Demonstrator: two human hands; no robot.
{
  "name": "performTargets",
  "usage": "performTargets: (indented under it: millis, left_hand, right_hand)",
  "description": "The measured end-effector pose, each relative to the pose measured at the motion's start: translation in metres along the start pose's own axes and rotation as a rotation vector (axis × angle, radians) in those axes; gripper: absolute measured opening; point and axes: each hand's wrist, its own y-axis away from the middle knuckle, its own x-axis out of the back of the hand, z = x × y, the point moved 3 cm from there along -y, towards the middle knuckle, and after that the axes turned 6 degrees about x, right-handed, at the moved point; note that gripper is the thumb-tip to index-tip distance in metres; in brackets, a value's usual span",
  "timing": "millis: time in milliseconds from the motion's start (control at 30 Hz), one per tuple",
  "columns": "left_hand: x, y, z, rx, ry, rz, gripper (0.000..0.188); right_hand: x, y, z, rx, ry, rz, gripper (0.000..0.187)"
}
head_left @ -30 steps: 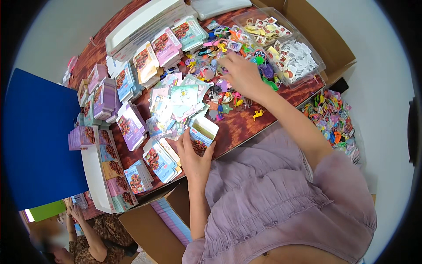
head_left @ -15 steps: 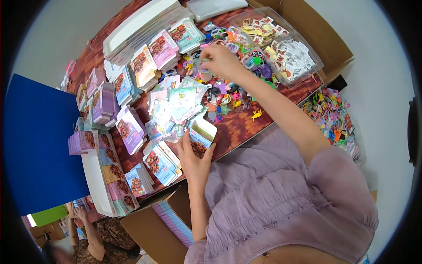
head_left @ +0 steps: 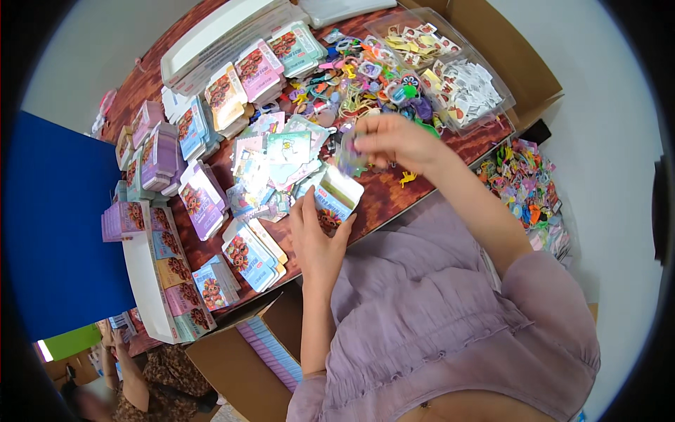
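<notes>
My left hand (head_left: pixel 318 243) is wrapped round a small blue card box (head_left: pixel 332 204) near the table's front edge; the box's top flap stands up and its mouth is uncovered. Just above the box, my right hand (head_left: pixel 399 144) pinches a small see-through trinket (head_left: pixel 347 156) with a purplish tint, smeared by motion. Beside the box lies a loose heap of pastel picture cards (head_left: pixel 287 149). Beyond my right hand spreads a pile of small colourful plastic trinkets (head_left: pixel 373 74), partly hidden by that hand.
Stacks of flat boxes, such as a purple stack (head_left: pixel 202 200) and a blue stack (head_left: pixel 246 260), line the left side. Clear trays (head_left: pixel 503 112) hold small packets at the far right. A white carton (head_left: pixel 151 281) sits at the left edge. Another person's arms (head_left: pixel 123 359) show lower left.
My right hand has moved from the trinket pile back toward the box with a see-through trinket. My left hand has shifted slightly right with the box.
</notes>
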Motion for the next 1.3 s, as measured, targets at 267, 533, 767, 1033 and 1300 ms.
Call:
performTargets:
  millis: [267, 533, 767, 1033, 1300]
  left_hand:
    - [-0.016, 0.002, 0.011, -0.072, -0.138, 0.008, 0.076]
    - [-0.026, 0.001, 0.015, -0.05, 0.004, 0.066, 0.073]
    - [-0.039, -0.004, 0.019, -0.002, 0.262, 0.014, 0.074]
    - [-0.042, -0.005, 0.025, 0.027, 0.289, -0.071, 0.075]
    - [-0.034, -0.009, 0.022, -0.064, 0.131, -0.025, 0.076]
  right_hand:
    - [-0.032, 0.036, 0.013, 0.427, 1.155, 0.264, 0.023]
    - [-0.07, 0.048, 0.01, 0.74, 1.308, 0.359, 0.016]
    - [-0.034, 0.07, -0.008, 0.679, 0.943, 0.282, 0.01]
    - [0.158, 0.055, -0.043, 0.261, 1.514, 1.023, 0.012]
    - [0.203, 0.079, -0.067, 0.27, 0.462, 0.789, 0.005]
